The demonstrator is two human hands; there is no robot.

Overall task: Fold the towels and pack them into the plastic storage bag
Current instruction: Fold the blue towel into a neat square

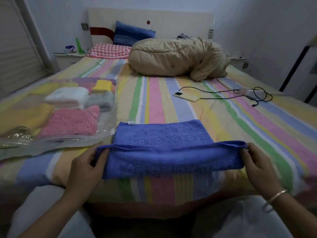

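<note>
A blue towel (164, 148) with a rabbit pattern lies on the striped bed near the front edge. Its near part is lifted and doubled over. My left hand (87, 167) pinches the fold's left end and my right hand (255, 162) pinches its right end. To the left lies the clear plastic storage bag (56, 143), flat on the bed. Inside it are several folded towels: a pink one (72, 122), a white one (66, 97), a grey one (101, 101) and a yellow one (103, 85).
A rolled tan quilt (178, 57) lies across the far half of the bed (180, 107). A phone (186, 97) with a black cable (257, 97) lies right of centre. Pillows (109, 50) rest against the headboard, with a nightstand (68, 57) at the far left.
</note>
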